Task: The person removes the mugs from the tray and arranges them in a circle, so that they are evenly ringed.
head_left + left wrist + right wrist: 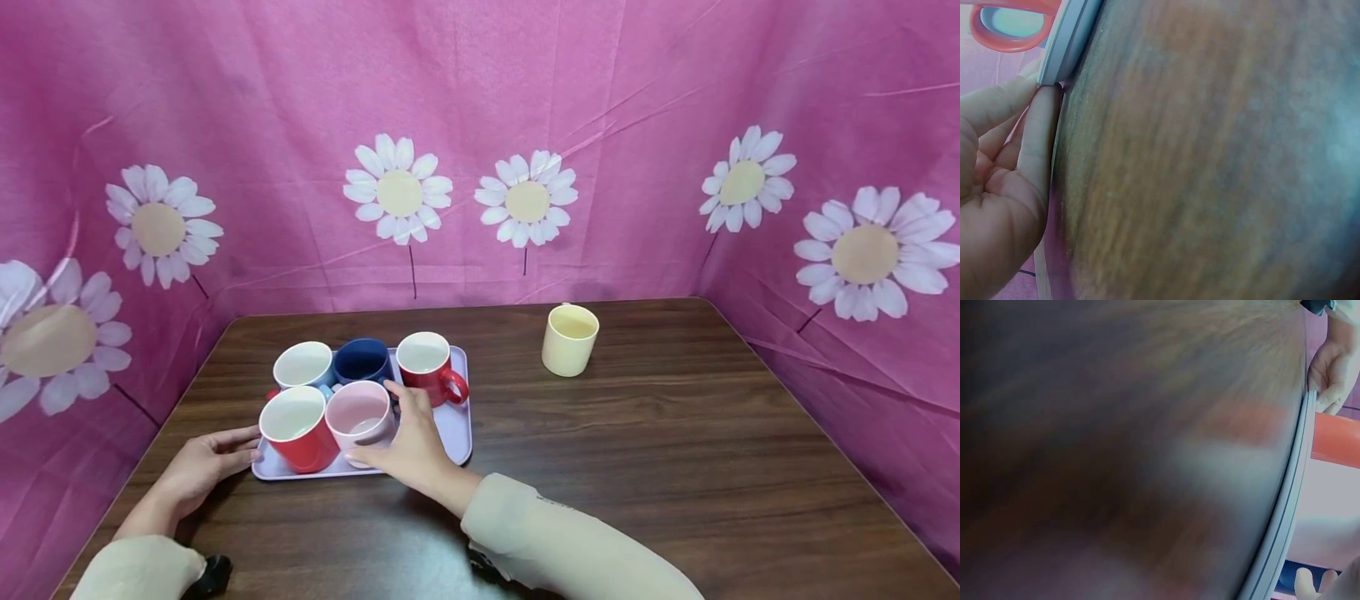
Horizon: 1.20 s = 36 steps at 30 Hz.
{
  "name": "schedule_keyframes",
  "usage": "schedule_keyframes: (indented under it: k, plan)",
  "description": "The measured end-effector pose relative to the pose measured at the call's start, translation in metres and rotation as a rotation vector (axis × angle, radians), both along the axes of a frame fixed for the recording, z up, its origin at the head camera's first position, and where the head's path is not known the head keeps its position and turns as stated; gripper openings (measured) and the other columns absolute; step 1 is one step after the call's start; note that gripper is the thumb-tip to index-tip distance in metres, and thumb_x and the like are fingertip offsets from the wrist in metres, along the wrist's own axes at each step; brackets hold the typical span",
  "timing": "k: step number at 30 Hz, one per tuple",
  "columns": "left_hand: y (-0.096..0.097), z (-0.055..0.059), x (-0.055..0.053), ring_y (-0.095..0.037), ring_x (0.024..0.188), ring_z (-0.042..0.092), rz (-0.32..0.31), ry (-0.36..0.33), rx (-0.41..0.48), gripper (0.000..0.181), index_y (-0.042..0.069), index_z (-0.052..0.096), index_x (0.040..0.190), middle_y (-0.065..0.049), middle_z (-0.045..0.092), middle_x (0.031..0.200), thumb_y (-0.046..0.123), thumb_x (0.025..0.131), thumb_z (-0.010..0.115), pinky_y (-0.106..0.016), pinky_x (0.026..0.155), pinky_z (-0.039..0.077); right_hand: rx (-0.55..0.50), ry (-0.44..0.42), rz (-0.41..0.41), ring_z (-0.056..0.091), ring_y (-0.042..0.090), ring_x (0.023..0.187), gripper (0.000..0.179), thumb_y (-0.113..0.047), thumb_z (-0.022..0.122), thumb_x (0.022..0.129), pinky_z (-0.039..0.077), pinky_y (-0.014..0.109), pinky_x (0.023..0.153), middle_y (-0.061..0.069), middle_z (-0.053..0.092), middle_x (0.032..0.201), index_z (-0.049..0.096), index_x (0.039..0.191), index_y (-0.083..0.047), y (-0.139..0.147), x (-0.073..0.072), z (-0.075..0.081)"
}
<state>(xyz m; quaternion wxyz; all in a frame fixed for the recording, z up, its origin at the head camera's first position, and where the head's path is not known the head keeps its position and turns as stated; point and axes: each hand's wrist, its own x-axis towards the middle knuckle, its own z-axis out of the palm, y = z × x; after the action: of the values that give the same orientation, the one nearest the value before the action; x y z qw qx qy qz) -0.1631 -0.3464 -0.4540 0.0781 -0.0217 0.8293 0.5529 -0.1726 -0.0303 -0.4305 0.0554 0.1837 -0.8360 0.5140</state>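
Observation:
A pale purple tray (453, 429) lies on the left part of the table and bears several mugs. My right hand (412, 442) grips the pink mug (356, 421) at the tray's front, thumb on the near side and fingers on the far right side. To its left stands a red mug (300, 442) with a white inside. Behind them are a light blue mug (303, 367), a navy blue mug (363, 362) and another red mug (426, 367), its handle to the right. My left hand (206, 467) pinches the tray's left edge; its fingers meet the rim (1060, 56) in the left wrist view.
A pale yellow mug (570, 342) stands upright apart, near the table's far edge to the right. The brown wooden table (637, 467) is backed by a pink cloth (480, 75) printed with white flowers, which closes in the left, back and right sides.

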Motion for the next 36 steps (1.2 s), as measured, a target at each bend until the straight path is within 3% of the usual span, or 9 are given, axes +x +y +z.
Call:
schedule_keyframes:
  k: [5, 23, 36]
  plan:
    - [-0.002, -0.001, -0.001, 0.002, 0.093, 0.058, -0.007, 0.002, 0.006, 0.058, -0.019, 0.042, 0.130, -0.013, 0.068, 0.108, 0.008, 0.087, 0.070, -0.016, 0.077, 0.048, 0.000, -0.022, -0.027, 0.040, 0.013, 0.114, 0.092, -0.039, 0.088, 0.064, 0.048, 0.030, 0.086, 0.000, 0.042, 0.123, 0.040, 0.140, -0.016, -0.009, -0.001, -0.001]
    - [0.000, 0.001, -0.001, 0.002, 0.093, 0.059, -0.012, 0.002, -0.002, 0.057, -0.020, 0.042, 0.130, -0.013, 0.068, 0.108, 0.008, 0.087, 0.069, -0.015, 0.077, 0.048, 0.028, 0.043, -0.142, 0.040, 0.011, 0.111, 0.081, -0.039, 0.088, 0.062, 0.048, 0.029, 0.083, -0.001, 0.047, 0.116, 0.049, 0.129, -0.016, -0.022, -0.004, -0.002]
    - [-0.002, 0.000, -0.001, 0.003, 0.094, 0.057, -0.015, -0.012, -0.019, 0.059, -0.019, 0.043, 0.130, -0.013, 0.067, 0.109, 0.011, 0.087, 0.070, -0.015, 0.076, 0.048, -0.065, 0.022, -0.092, 0.043, 0.009, 0.111, 0.080, -0.034, 0.090, 0.060, 0.049, 0.027, 0.082, -0.006, 0.049, 0.118, 0.049, 0.128, -0.020, -0.010, -0.003, 0.006]
